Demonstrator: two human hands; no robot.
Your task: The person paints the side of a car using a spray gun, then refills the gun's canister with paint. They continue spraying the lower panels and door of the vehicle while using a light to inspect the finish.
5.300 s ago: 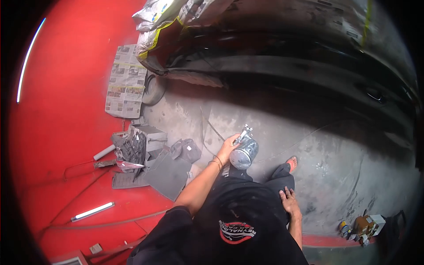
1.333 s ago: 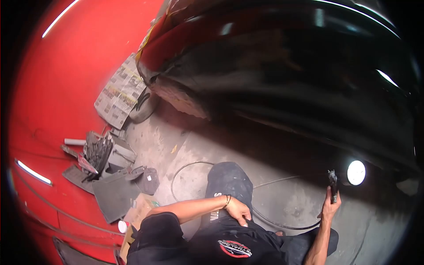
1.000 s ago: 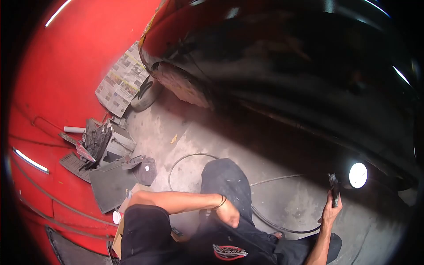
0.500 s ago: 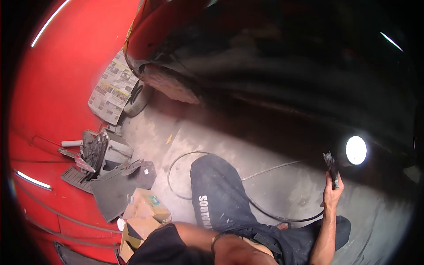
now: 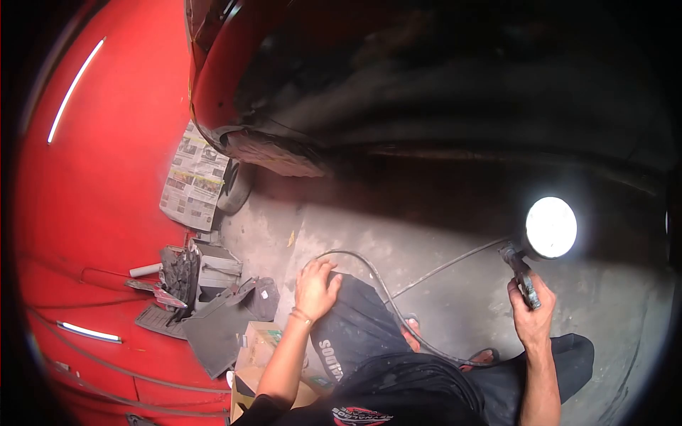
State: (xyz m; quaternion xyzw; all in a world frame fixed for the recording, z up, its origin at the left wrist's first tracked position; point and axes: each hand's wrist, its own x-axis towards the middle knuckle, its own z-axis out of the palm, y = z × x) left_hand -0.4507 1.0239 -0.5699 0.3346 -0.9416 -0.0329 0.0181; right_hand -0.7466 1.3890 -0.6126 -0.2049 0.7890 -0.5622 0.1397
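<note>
My right hand [image 5: 531,318] grips the handle of a spray gun [image 5: 522,273] whose shiny round cup [image 5: 550,227] glares white, held low beside the dark glossy car body [image 5: 462,92]. A hose [image 5: 387,298] runs from the gun across the concrete floor and loops past my knee. My left hand [image 5: 315,287] rests flat with spread fingers on my left knee in dark trousers [image 5: 355,334]. I am crouched on the floor.
A red wall [image 5: 106,177] fills the left side. Newspaper [image 5: 192,177] hangs against a masked wheel [image 5: 238,186]. A pile of grey parts and panels [image 5: 206,298] lies by the wall, with a cardboard box [image 5: 256,355] near my left elbow.
My left hand came out from against my body and settled on my left knee. My right hand stayed on the spray gun, now held a little lower. The view has shifted toward the car's lower edge.
</note>
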